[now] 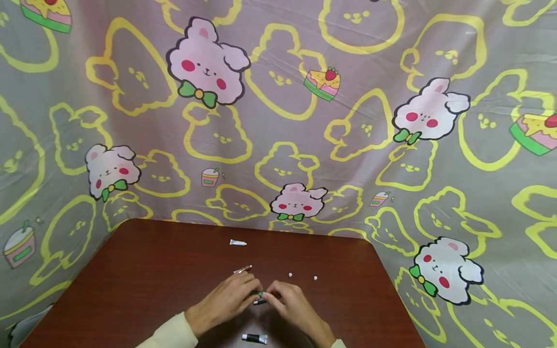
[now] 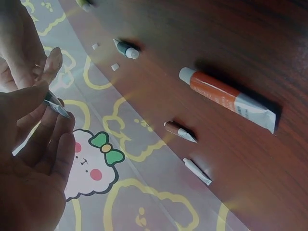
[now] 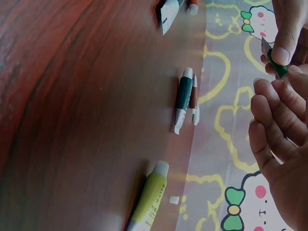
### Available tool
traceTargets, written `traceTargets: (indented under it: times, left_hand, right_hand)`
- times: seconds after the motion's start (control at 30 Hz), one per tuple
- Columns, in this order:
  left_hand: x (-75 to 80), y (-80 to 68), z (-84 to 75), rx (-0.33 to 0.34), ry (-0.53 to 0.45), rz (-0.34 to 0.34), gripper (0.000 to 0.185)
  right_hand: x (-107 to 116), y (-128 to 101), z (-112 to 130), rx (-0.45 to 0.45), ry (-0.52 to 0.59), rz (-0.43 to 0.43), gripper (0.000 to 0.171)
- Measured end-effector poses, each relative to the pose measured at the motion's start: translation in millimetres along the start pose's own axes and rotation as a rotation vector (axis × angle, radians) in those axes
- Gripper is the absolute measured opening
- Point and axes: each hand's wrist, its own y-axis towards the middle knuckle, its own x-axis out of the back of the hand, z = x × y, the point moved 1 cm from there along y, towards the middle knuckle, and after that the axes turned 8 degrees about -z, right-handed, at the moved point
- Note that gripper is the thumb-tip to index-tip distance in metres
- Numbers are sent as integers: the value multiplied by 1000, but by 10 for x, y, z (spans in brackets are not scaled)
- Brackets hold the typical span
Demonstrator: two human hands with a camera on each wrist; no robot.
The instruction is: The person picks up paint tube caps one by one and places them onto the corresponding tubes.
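My two hands meet near the front of the brown table [image 1: 143, 270]. My left hand [image 2: 45, 108] pinches a small green paint tube [image 2: 58, 109] between thumb and fingers. In the right wrist view the left thumb presses on that green tube [image 3: 278, 67]. My right hand [image 3: 276, 79] has its curled fingertips at the tube's end, and its thumb is hidden. From the head camera the green tube [image 1: 259, 293] shows only as a speck between my left hand [image 1: 256, 293] and my right hand [image 1: 267, 295].
Loose tubes lie about: an orange one [image 2: 226, 98], a brown one [image 2: 180, 131], a white one [image 2: 197, 172], a dark green one [image 3: 184, 96], a yellow-green one [image 3: 151, 195] and a black one [image 1: 254, 338]. Two white caps [image 1: 290, 275] lie right of centre. A patterned cloth [image 1: 278, 121] hangs behind.
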Motion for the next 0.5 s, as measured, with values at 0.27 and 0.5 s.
traceTargets:
  times: [0.27,0.5]
  left_hand:
    - [32,-20,26,35,3,22,18]
    - [37,-42,21,24,20,34,19]
  right_hand:
    - [-16,-5,14,-2,46,1,13]
    - [-15,-15,26,24,36,-12,16]
